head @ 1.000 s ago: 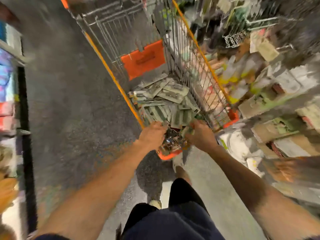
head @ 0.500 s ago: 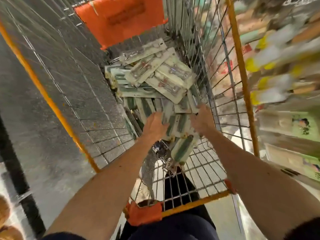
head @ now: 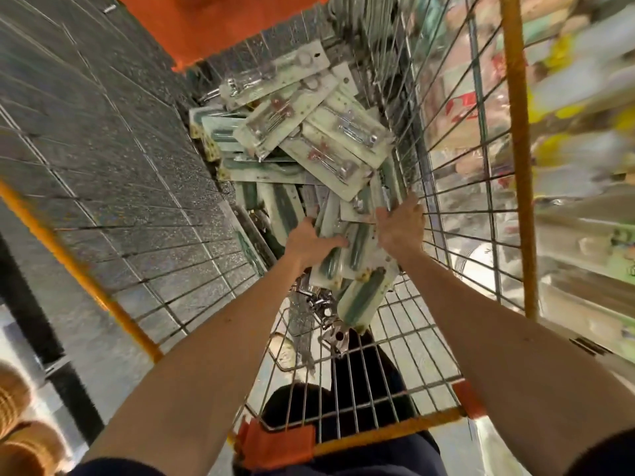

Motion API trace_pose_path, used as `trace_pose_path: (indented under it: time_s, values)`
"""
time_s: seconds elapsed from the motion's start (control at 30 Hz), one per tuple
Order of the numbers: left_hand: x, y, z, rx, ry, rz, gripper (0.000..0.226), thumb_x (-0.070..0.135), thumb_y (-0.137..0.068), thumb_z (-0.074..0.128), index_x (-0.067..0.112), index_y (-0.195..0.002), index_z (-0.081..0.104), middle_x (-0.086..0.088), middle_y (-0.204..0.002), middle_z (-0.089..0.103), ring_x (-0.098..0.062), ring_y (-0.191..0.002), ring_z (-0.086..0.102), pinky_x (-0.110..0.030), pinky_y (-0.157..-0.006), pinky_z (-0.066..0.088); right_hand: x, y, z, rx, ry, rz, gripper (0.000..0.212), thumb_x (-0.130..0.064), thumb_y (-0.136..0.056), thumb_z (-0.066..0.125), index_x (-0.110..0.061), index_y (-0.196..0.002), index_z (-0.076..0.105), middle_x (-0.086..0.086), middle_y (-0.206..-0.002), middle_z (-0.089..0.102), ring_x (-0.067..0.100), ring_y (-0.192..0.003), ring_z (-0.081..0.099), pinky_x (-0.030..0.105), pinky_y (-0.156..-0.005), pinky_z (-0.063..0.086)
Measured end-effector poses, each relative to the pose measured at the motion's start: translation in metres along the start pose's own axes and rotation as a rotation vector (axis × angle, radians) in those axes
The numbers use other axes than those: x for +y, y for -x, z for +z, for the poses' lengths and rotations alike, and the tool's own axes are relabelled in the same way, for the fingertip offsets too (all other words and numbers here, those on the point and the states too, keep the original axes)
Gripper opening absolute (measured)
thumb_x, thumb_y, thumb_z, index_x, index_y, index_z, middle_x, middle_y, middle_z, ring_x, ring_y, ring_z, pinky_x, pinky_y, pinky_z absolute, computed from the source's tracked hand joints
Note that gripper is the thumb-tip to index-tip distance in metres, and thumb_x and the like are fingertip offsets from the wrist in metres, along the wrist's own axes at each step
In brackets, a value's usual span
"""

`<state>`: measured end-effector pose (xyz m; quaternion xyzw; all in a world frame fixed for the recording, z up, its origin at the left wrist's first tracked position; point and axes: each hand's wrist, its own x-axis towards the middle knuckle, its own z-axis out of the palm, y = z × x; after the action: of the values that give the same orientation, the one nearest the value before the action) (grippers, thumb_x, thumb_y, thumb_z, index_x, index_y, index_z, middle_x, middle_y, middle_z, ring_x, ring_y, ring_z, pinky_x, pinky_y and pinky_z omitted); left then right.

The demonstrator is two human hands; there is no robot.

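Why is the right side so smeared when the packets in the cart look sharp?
Head view: the shelves past the cart are streaked with motion blur. Head view: the packets, left hand and right hand are fairly sharp. Head view: the wide lens splays the cart's wires outward.

I'm deep in bare metal wire here, the cart (head: 443, 187) shiny and smooth, its rail (head: 515, 166) coated glossy orange. The packs (head: 343, 139): matt card under glossy clear plastic, bright metal inside. Speckled floor (head: 113, 345), matt, gritty.
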<state>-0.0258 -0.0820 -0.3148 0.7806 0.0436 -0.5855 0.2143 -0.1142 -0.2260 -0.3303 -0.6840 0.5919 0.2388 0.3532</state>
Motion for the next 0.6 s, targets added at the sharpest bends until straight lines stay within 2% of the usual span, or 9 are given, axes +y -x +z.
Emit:
trace_pose_path:
  time_s: [0.1,0.2,0.23,0.3,0.37,0.43,0.5,0.53,0.6]
  values:
    - [-0.007,0.007,-0.008,-0.026,0.062,-0.028,0.060,0.033,-0.076,0.082,0.013,-0.126,0.055,-0.004,-0.112,0.067,-0.022,-0.098,0.067,-0.040,-0.091,0.056,0.003,0.004,0.001,-0.065,0.066,-0.030,0.047,-0.038,-0.098,0.050,-0.006,-0.132,0.047,0.017,-0.134,0.046,0.032,-0.126,0.040,0.044,-0.104,0.036]
    - [-0.014,0.023,-0.017,-0.011,0.119,-0.028,0.031,0.023,-0.084,0.075,0.021,-0.105,0.053,0.004,-0.096,0.065,-0.012,-0.083,0.064,-0.027,-0.075,0.055,0.006,0.011,-0.001,-0.095,-0.026,-0.038,0.041,-0.036,-0.096,0.055,-0.005,-0.122,0.053,0.015,-0.127,0.045,0.031,-0.119,0.045,0.046,-0.102,0.045]
    - [-0.016,0.029,-0.020,-0.004,0.154,-0.028,0.029,0.022,-0.086,0.074,0.022,-0.106,0.053,0.004,-0.096,0.065,-0.011,-0.084,0.063,-0.024,-0.073,0.053,0.005,0.015,-0.005,-0.121,-0.064,-0.026,0.041,-0.035,-0.094,0.058,-0.005,-0.121,0.054,0.014,-0.123,0.048,0.030,-0.114,0.051,0.046,-0.096,0.050]
    - [-0.017,0.043,-0.028,-0.004,0.228,-0.039,0.027,0.021,-0.087,0.072,0.020,-0.109,0.057,0.001,-0.101,0.066,-0.018,-0.095,0.065,-0.030,-0.085,0.055,0.008,0.022,-0.011,-0.179,-0.121,-0.004,0.037,-0.032,-0.092,0.062,-0.004,-0.114,0.058,0.013,-0.111,0.060,0.027,-0.096,0.063,0.035,-0.071,0.058]
    - [-0.011,0.059,-0.037,-0.010,0.271,-0.044,0.033,0.023,-0.087,0.072,0.013,-0.117,0.060,-0.001,-0.102,0.067,-0.022,-0.097,0.066,-0.037,-0.092,0.055,0.009,0.031,-0.020,-0.232,-0.198,0.044,0.031,-0.024,-0.086,0.071,-0.003,-0.108,0.063,0.011,-0.099,0.067,0.023,-0.081,0.067,0.026,-0.055,0.054]
    - [-0.006,0.074,-0.044,-0.024,0.277,-0.045,0.040,0.027,-0.085,0.074,0.010,-0.117,0.059,-0.006,-0.105,0.068,-0.022,-0.093,0.067,-0.039,-0.087,0.058,0.010,0.040,-0.029,-0.273,-0.319,0.125,0.043,-0.011,-0.073,0.082,0.000,-0.109,0.061,0.012,-0.100,0.068,0.023,-0.080,0.069,0.027,-0.055,0.058]
    - [-0.004,0.089,-0.049,-0.032,0.271,-0.038,0.039,0.027,-0.082,0.076,0.011,-0.113,0.059,-0.008,-0.108,0.067,-0.023,-0.093,0.068,-0.035,-0.077,0.059,0.009,0.052,-0.037,-0.356,-0.459,0.173,0.046,0.001,-0.070,0.081,0.005,-0.111,0.060,0.018,-0.102,0.068,0.024,-0.079,0.070,0.027,-0.058,0.060]
    - [-0.004,0.096,-0.050,-0.030,0.275,-0.032,0.038,0.026,-0.081,0.077,0.012,-0.112,0.060,-0.008,-0.108,0.067,-0.024,-0.095,0.068,-0.034,-0.073,0.058,0.011,0.059,-0.039,-0.408,-0.498,0.170,0.044,0.004,-0.073,0.078,0.005,-0.114,0.060,0.021,-0.105,0.067,0.027,-0.082,0.070,0.030,-0.067,0.062]
    - [-0.002,0.113,-0.053,-0.038,0.296,-0.035,0.038,0.025,-0.079,0.080,0.015,-0.110,0.061,-0.009,-0.107,0.067,-0.026,-0.097,0.068,-0.042,-0.080,0.058,0.014,0.075,-0.043,-0.477,-0.499,0.144,0.048,-0.002,-0.078,0.076,0.005,-0.122,0.058,0.024,-0.120,0.063,0.035,-0.104,0.066,0.044,-0.092,0.056]
